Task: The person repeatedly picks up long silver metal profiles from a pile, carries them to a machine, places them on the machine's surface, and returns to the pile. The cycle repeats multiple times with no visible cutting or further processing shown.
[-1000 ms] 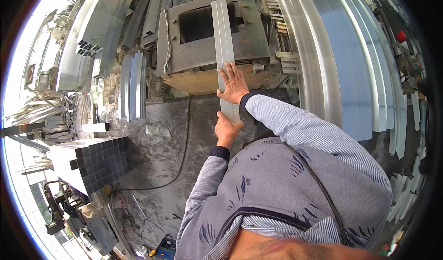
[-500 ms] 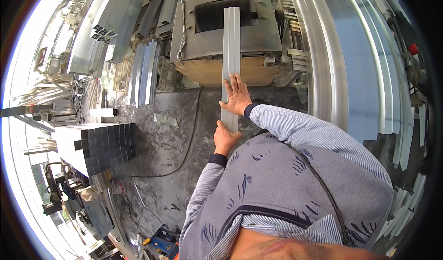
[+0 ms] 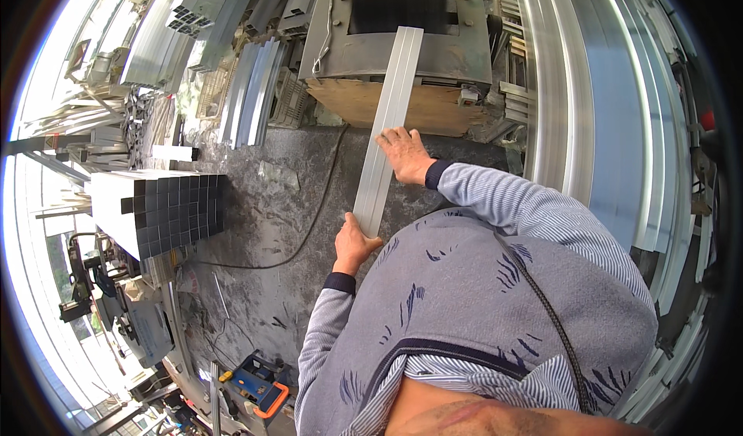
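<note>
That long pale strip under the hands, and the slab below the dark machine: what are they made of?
The long flat silver-grey strip looks like metal, probably aluminium: a dull satin sheen and straight lengthwise ridges, like the profiles stacked around. The left hand holds its near end; the right hand rests on it. The tan slab under the dark boxy machine looks like unfinished plywood or board, matt and brownish.

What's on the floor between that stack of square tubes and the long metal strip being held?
In the head view, a black cable snakes over grey floor between the tube stack and the strip.
</note>
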`<state>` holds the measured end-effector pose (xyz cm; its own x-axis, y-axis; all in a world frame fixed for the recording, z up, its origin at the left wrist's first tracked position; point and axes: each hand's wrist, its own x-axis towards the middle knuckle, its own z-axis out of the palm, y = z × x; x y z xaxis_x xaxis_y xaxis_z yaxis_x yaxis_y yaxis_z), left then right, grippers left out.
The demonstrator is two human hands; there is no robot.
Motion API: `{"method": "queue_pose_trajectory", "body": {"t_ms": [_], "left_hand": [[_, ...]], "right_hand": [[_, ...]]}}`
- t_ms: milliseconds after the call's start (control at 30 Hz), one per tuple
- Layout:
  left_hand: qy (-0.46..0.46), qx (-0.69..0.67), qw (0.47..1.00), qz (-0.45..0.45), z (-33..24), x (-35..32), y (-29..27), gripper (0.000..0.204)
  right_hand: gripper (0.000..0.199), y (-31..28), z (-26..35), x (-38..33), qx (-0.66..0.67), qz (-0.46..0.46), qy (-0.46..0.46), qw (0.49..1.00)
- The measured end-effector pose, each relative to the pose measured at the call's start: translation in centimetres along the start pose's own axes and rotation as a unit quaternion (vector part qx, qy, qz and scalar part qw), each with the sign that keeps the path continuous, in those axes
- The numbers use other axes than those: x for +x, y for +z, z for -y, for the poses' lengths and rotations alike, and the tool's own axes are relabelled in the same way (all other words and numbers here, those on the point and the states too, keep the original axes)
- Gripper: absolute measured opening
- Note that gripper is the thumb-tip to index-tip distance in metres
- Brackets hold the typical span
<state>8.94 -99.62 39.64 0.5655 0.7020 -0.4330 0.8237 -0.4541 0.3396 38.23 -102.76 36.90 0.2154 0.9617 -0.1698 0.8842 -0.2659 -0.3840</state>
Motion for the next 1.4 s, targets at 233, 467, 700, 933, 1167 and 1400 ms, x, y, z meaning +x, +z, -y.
{"method": "queue_pose_trajectory", "body": {"t_ms": [233,467,700,933,1167,1400], "left_hand": [[0.028,0.015,0.999,0.000,6.2,-4.1,-5.3,0.072],[-0.068,0.260,0.861,-0.432,8.4,-3.6,-15.7,0.080],[-0.007,-0.124,0.989,-0.082,-4.3,6.4,-3.5,0.085],[-0.062,-0.278,0.958,-0.001,-14.2,12.1,4.8,0.059],[0.052,-0.501,0.844,0.184,-20.6,22.1,1.7,0.038],[0.062,-0.559,0.789,0.246,-24.8,30.3,-3.0,0.057]], "right_hand": [[0.070,-3.7,-3.2,5.6,-0.204,-0.021,-0.208,0.956],[0.059,-6.0,1.4,5.6,-0.015,-0.030,-0.182,0.983],[0.079,-6.8,-0.9,9.0,0.256,-0.155,0.114,0.947],[0.056,-10.5,-10.7,10.1,0.500,-0.208,0.340,0.769],[0.099,-12.4,-19.7,16.5,0.112,-0.237,0.379,0.887],[0.091,-16.8,-25.5,23.4,-0.028,-0.286,0.291,0.913]]}}
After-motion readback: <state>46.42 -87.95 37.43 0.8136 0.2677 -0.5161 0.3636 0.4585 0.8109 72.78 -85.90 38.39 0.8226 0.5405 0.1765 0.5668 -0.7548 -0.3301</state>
